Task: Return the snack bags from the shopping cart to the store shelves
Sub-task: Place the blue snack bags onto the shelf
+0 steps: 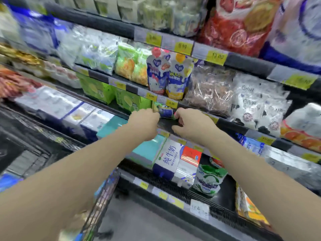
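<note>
A small blue and green snack bag (165, 112) lies on the middle store shelf (231, 125), under two blue spouted pouches (169, 75). My left hand (145, 123) grips its left end with curled fingers. My right hand (192, 123) pinches its right end. Both arms reach forward from the bottom of the view. The shopping cart (102, 193) shows only its wire edge at bottom left; what it holds is blurred.
Green boxes (132, 100) stand left of the bag on the same shelf, clear bags of brown snacks (211, 89) to the right. Milk cartons (167, 158) and a green-white pouch (208, 180) fill the shelf below. Yellow price tags line the shelf edges.
</note>
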`<control>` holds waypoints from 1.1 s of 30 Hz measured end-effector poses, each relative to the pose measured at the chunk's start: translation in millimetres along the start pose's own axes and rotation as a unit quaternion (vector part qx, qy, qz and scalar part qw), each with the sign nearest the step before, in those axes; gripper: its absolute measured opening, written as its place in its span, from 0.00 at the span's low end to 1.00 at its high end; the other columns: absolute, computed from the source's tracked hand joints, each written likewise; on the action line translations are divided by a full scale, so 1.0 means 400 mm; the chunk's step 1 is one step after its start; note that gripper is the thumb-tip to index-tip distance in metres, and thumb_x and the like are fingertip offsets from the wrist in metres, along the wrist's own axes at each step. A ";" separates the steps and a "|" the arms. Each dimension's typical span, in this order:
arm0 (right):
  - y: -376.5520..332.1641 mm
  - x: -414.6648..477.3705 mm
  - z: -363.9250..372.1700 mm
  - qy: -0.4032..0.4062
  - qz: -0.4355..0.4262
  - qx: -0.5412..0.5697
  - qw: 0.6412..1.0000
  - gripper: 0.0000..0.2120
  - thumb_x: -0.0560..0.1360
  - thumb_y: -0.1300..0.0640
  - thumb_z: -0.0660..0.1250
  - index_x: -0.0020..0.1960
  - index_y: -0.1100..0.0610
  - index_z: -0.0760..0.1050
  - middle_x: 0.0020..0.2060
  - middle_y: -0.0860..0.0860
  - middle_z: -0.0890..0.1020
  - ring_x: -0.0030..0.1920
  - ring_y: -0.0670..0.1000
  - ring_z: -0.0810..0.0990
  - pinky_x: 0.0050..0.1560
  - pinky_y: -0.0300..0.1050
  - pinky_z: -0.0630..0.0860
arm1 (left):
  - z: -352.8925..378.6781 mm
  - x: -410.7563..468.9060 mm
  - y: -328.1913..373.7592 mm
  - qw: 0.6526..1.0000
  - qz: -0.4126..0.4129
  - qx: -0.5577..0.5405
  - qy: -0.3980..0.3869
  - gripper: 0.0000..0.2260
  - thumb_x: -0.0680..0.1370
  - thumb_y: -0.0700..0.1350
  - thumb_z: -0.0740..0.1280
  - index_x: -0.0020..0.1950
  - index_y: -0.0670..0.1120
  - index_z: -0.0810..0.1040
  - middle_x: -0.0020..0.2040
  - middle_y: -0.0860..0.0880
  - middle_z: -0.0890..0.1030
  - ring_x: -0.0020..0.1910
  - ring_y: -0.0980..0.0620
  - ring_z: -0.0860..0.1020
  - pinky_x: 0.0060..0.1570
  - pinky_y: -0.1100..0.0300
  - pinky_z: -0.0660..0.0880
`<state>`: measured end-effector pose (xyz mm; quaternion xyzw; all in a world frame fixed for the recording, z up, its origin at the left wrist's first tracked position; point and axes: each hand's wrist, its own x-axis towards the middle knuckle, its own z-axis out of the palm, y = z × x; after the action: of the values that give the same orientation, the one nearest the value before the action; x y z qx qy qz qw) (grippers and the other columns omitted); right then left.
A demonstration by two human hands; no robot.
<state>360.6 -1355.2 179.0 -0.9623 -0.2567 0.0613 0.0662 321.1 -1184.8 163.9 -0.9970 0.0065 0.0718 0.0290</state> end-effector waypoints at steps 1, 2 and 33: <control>-0.032 -0.006 -0.030 -0.004 -0.014 0.001 1.000 0.18 0.77 0.45 0.67 0.64 0.51 0.72 0.56 0.51 0.79 0.56 0.55 0.78 0.52 0.52 0.78 | -0.021 -0.034 -0.026 1.000 -0.008 -0.008 -0.007 0.16 0.78 0.50 0.65 0.64 0.47 0.72 0.61 0.44 0.73 0.63 0.41 0.73 0.57 0.50 0.70; -0.064 -0.015 -0.055 -0.007 -0.030 0.000 1.000 0.18 0.77 0.45 0.67 0.64 0.51 0.73 0.56 0.50 0.79 0.57 0.55 0.78 0.53 0.52 0.78 | -0.037 -0.070 -0.053 1.000 -0.019 -0.015 -0.012 0.17 0.77 0.51 0.66 0.64 0.47 0.72 0.61 0.44 0.73 0.63 0.41 0.73 0.57 0.49 0.70; -1.016 -0.122 0.204 -0.171 -0.281 0.046 0.943 0.20 0.77 0.41 0.67 0.64 0.51 0.73 0.55 0.48 0.81 0.55 0.53 0.80 0.56 0.53 0.79 | 0.197 -0.949 -0.755 0.922 -0.361 -0.132 -0.059 0.20 0.76 0.55 0.66 0.67 0.53 0.73 0.61 0.48 0.74 0.62 0.46 0.74 0.54 0.52 0.74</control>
<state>108.8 -1022.7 167.4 -0.8220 -0.5212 0.2152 0.0802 -60.6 -875.2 157.8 -0.9206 -0.3646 0.1158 -0.0782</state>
